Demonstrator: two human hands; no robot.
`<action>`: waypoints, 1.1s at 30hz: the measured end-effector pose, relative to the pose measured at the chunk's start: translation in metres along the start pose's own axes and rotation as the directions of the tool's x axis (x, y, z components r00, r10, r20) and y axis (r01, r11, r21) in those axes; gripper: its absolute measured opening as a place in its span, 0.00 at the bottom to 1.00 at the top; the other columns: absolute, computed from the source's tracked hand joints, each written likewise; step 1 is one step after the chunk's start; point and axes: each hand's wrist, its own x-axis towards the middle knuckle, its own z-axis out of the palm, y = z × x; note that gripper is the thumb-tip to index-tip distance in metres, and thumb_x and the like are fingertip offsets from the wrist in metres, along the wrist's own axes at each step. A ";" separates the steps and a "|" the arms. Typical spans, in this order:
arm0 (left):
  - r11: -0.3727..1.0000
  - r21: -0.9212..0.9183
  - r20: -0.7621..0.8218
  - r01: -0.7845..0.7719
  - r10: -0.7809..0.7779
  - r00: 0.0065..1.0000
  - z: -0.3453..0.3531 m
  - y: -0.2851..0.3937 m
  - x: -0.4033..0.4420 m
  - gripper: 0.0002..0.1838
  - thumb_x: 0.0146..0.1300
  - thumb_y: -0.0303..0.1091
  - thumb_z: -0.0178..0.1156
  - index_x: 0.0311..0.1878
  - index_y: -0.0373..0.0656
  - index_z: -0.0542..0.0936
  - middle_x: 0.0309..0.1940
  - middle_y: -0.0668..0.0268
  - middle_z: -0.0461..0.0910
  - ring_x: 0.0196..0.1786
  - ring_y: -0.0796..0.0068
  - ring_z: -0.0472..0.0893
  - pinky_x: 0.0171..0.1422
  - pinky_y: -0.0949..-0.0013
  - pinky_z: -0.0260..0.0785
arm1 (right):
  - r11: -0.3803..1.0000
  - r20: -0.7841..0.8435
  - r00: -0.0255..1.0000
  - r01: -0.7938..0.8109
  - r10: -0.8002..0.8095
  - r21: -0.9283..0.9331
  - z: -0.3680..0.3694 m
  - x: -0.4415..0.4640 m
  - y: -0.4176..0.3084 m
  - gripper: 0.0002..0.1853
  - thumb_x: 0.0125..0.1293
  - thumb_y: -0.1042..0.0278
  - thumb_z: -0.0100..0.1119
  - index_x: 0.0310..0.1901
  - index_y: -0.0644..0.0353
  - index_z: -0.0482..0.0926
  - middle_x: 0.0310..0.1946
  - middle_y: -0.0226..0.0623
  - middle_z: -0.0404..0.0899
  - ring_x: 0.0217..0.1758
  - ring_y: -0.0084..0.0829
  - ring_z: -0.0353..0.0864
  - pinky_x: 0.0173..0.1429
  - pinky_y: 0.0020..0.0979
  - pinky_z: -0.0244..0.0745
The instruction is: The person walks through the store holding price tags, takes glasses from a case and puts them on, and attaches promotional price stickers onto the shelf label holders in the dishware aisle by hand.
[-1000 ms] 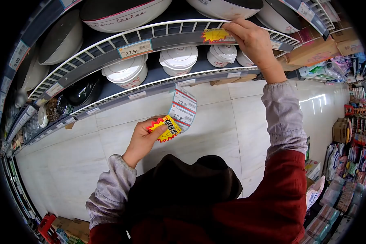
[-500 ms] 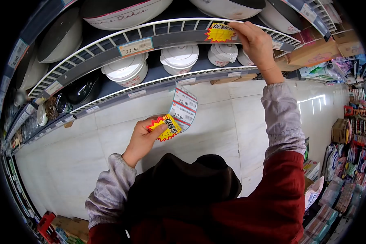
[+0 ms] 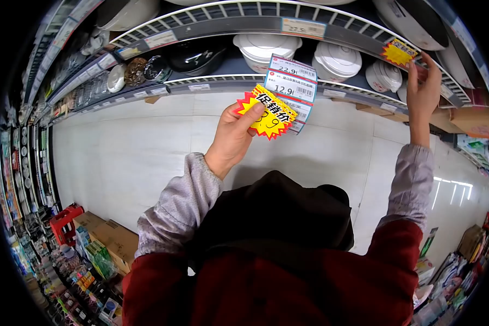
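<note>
Pinching starburst tags (image 3: 274, 122) and a label strip (image 3: 290, 84), the left hand (image 3: 231, 136) keeps prices facing up, readable. Over at the shelf's front edge (image 3: 353, 37), the right hand's (image 3: 425, 92) fingertips meet a yellow tag (image 3: 399, 52), turned outward for visibility; whether they're gripping, can't tell.

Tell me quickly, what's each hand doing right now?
Left hand: closed, holding yellow tags and price labels.
Right hand: at the yellow shelf tag; grip unclear.
</note>
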 end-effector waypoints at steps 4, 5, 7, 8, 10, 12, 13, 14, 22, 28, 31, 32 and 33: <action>0.999 -0.024 -0.040 -0.025 0.024 0.999 -0.003 0.009 -0.002 0.09 0.65 0.32 0.55 0.45 0.40 0.77 0.39 0.65 0.80 0.40 0.77 0.81 0.43 0.74 0.75 | 0.886 0.138 0.982 -0.177 0.129 0.428 0.007 -0.029 -0.061 0.09 0.62 0.69 0.57 0.43 0.61 0.77 0.34 0.31 0.79 0.31 0.18 0.74 0.38 0.21 0.70; 0.999 -0.002 -0.022 -0.032 0.032 0.999 -0.004 0.010 -0.002 0.09 0.65 0.33 0.55 0.45 0.40 0.77 0.39 0.65 0.80 0.40 0.78 0.81 0.42 0.75 0.75 | 0.819 0.237 0.959 -0.260 0.156 0.512 0.010 -0.038 -0.083 0.08 0.63 0.70 0.57 0.41 0.62 0.78 0.32 0.30 0.78 0.31 0.17 0.73 0.37 0.20 0.69; 0.999 0.013 0.002 -0.048 0.048 0.999 -0.007 0.010 0.000 0.09 0.65 0.33 0.55 0.45 0.41 0.77 0.38 0.66 0.80 0.40 0.78 0.80 0.40 0.76 0.74 | 0.634 0.387 0.914 -0.370 0.120 0.679 0.015 -0.055 -0.121 0.06 0.62 0.70 0.57 0.37 0.63 0.78 0.29 0.28 0.78 0.31 0.16 0.72 0.37 0.19 0.68; 0.998 0.025 0.008 -0.063 0.062 0.998 -0.007 0.011 0.001 0.09 0.65 0.34 0.56 0.45 0.40 0.77 0.38 0.66 0.80 0.39 0.79 0.80 0.39 0.77 0.73 | 0.561 0.469 0.876 -0.447 0.115 0.697 0.016 -0.060 -0.138 0.06 0.63 0.70 0.57 0.37 0.63 0.77 0.29 0.27 0.78 0.31 0.16 0.72 0.37 0.19 0.67; 0.996 0.032 0.013 -0.080 0.080 0.997 -0.010 0.013 0.003 0.10 0.65 0.34 0.56 0.45 0.40 0.77 0.38 0.66 0.80 0.38 0.79 0.80 0.37 0.78 0.72 | 0.489 0.548 0.831 -0.520 0.098 0.700 0.016 -0.066 -0.166 0.05 0.63 0.71 0.57 0.37 0.63 0.76 0.30 0.27 0.77 0.31 0.15 0.72 0.37 0.18 0.67; 0.996 0.032 -0.009 -0.085 0.086 0.996 -0.012 0.017 0.003 0.11 0.64 0.35 0.56 0.44 0.39 0.77 0.37 0.66 0.80 0.37 0.80 0.80 0.35 0.80 0.71 | 0.260 0.640 0.759 -0.646 0.118 0.718 0.016 -0.068 -0.185 0.06 0.63 0.73 0.57 0.39 0.62 0.72 0.31 0.27 0.77 0.32 0.15 0.72 0.37 0.18 0.67; 0.995 0.027 -0.013 -0.091 0.091 0.996 -0.012 0.019 0.002 0.11 0.64 0.35 0.56 0.44 0.39 0.77 0.37 0.66 0.80 0.37 0.80 0.80 0.35 0.80 0.71 | 0.263 0.642 0.759 -0.645 0.109 0.718 0.018 -0.069 -0.192 0.06 0.63 0.73 0.57 0.39 0.62 0.72 0.31 0.27 0.77 0.32 0.15 0.72 0.37 0.18 0.67; 0.995 0.024 -0.017 -0.094 0.094 0.995 -0.011 0.021 0.002 0.11 0.64 0.35 0.56 0.45 0.39 0.76 0.37 0.66 0.80 0.37 0.80 0.80 0.36 0.79 0.72 | 0.246 0.640 0.761 -0.643 0.105 0.725 0.019 -0.071 -0.196 0.07 0.62 0.74 0.57 0.40 0.62 0.70 0.31 0.27 0.76 0.32 0.15 0.72 0.37 0.18 0.67; 0.999 -0.022 0.050 -0.025 0.026 0.998 -0.020 0.020 0.004 0.12 0.66 0.33 0.51 0.49 0.37 0.73 0.44 0.60 0.79 0.46 0.69 0.80 0.50 0.65 0.75 | 0.093 0.623 0.763 -0.642 0.174 0.761 0.025 -0.061 -0.208 0.08 0.62 0.81 0.53 0.41 0.61 0.66 0.33 0.29 0.76 0.35 0.14 0.74 0.38 0.15 0.68; 0.997 -0.075 0.058 0.007 -0.003 0.998 -0.021 0.012 0.003 0.12 0.67 0.32 0.50 0.50 0.37 0.73 0.45 0.61 0.79 0.46 0.69 0.80 0.51 0.64 0.75 | 0.111 0.632 0.753 -0.654 0.180 0.748 0.029 -0.062 -0.202 0.07 0.63 0.80 0.52 0.40 0.61 0.67 0.33 0.29 0.76 0.35 0.14 0.74 0.39 0.15 0.69; 0.998 -0.066 0.066 0.018 -0.014 0.998 -0.021 0.007 0.004 0.12 0.67 0.32 0.50 0.50 0.37 0.73 0.45 0.61 0.78 0.47 0.69 0.80 0.52 0.64 0.74 | 0.095 0.627 0.755 -0.650 0.191 0.754 0.030 -0.063 -0.199 0.06 0.64 0.80 0.52 0.40 0.61 0.67 0.33 0.29 0.76 0.35 0.13 0.74 0.39 0.15 0.68; 0.995 -0.095 0.038 0.024 -0.020 0.999 -0.018 0.006 0.004 0.11 0.66 0.32 0.53 0.48 0.37 0.74 0.42 0.62 0.79 0.43 0.72 0.80 0.48 0.68 0.75 | 0.096 0.626 0.756 -0.649 0.193 0.754 0.030 -0.064 -0.198 0.06 0.64 0.80 0.52 0.40 0.61 0.67 0.33 0.29 0.76 0.35 0.13 0.74 0.39 0.15 0.68; 0.992 -0.123 0.010 0.029 -0.028 1.000 -0.016 0.006 0.004 0.10 0.64 0.32 0.55 0.46 0.37 0.76 0.39 0.63 0.80 0.40 0.75 0.81 0.44 0.71 0.76 | 0.090 0.626 0.755 -0.649 0.197 0.755 0.030 -0.064 -0.197 0.06 0.64 0.80 0.52 0.40 0.61 0.67 0.33 0.28 0.76 0.35 0.13 0.74 0.39 0.15 0.68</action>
